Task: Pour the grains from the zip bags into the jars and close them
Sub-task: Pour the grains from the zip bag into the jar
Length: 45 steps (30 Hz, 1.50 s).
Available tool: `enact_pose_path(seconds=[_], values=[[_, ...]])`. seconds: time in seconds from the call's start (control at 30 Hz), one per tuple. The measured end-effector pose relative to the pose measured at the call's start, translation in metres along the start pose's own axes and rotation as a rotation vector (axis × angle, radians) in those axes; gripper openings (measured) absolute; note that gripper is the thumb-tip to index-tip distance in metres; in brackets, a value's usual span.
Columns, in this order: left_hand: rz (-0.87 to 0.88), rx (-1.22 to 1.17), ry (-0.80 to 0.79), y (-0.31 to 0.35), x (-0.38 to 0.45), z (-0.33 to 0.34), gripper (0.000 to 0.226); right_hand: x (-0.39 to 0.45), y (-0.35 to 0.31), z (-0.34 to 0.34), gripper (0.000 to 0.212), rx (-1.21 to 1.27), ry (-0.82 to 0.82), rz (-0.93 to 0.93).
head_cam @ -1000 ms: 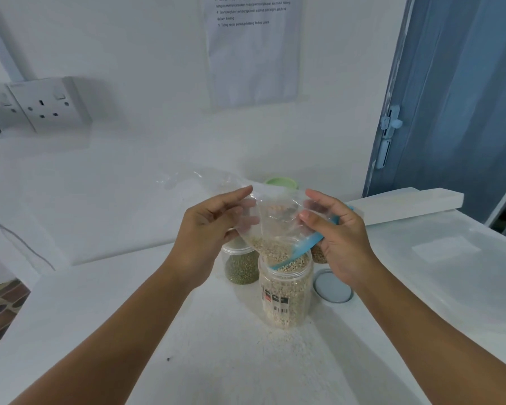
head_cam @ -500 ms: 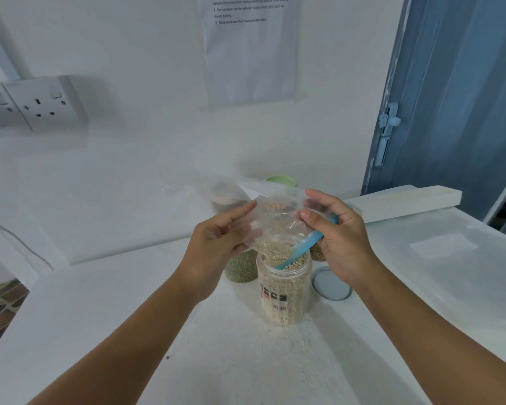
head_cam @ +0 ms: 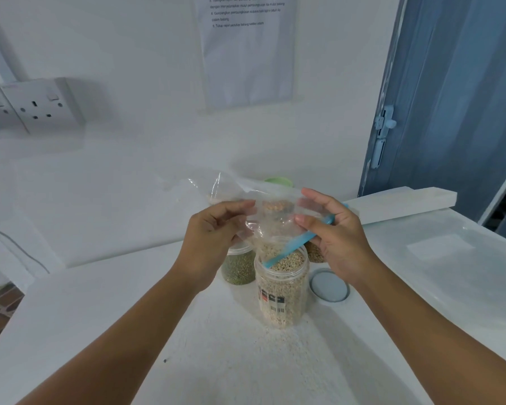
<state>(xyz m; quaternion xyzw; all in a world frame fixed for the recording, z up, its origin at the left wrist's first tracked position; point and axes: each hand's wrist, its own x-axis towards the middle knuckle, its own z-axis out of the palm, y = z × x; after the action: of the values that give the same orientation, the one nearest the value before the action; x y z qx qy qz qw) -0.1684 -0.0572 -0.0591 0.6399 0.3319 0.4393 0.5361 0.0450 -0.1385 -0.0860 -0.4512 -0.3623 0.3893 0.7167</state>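
Both hands raised over the white counter (head_cam: 187,361), working one clear zip bag (head_cam: 272,209) between them. Left hand (head_cam: 214,232) grips the bag's left side, fingers curled into the plastic with the thumb on top. Right hand (head_cam: 336,238) pinches the right side, thumb and forefinger closed on the film near the blue zip strip (head_cam: 289,248). Bag is upended, mouth down; the zip strip slants from the right hand into the mouth of the open jar (head_cam: 281,287) directly beneath. That jar stands upright on the counter, lidless, filled almost to the rim with pale tan grains (head_cam: 287,263); barcode label on its near face. A few grains cling inside the bag, upper part; cannot tell how many. Just behind and left of the open jar, touching or nearly so, a second jar (head_cam: 238,267) holding dark green grains, its top hidden by the left hand. Behind the right hand, part of a third jar (head_cam: 314,252) with brownish grains. A round grey lid (head_cam: 329,285) lies flat on the counter just right of the open jar. A pale green lid (head_cam: 278,181) shows behind the bag. Wall socket (head_cam: 41,103) at left, printed sheet (head_cam: 247,48) on the wall, blue door (head_cam: 462,97) at right.
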Motion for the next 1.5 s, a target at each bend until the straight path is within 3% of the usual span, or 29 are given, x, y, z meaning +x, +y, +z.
enact_pose_path(seconds=[0.27,0.57,1.5], values=[[-0.02,0.006,-0.118,-0.003,-0.005,0.003,0.046,0.001,0.003,-0.002,0.044,0.052,0.008,-0.037],[0.024,0.066,-0.06,-0.002,-0.004,0.006,0.042,0.001,0.005,-0.003,0.064,-0.032,-0.024,-0.036],[0.036,0.026,-0.187,-0.005,-0.004,0.003,0.053,0.005,0.009,-0.005,0.058,-0.093,-0.011,-0.059]])
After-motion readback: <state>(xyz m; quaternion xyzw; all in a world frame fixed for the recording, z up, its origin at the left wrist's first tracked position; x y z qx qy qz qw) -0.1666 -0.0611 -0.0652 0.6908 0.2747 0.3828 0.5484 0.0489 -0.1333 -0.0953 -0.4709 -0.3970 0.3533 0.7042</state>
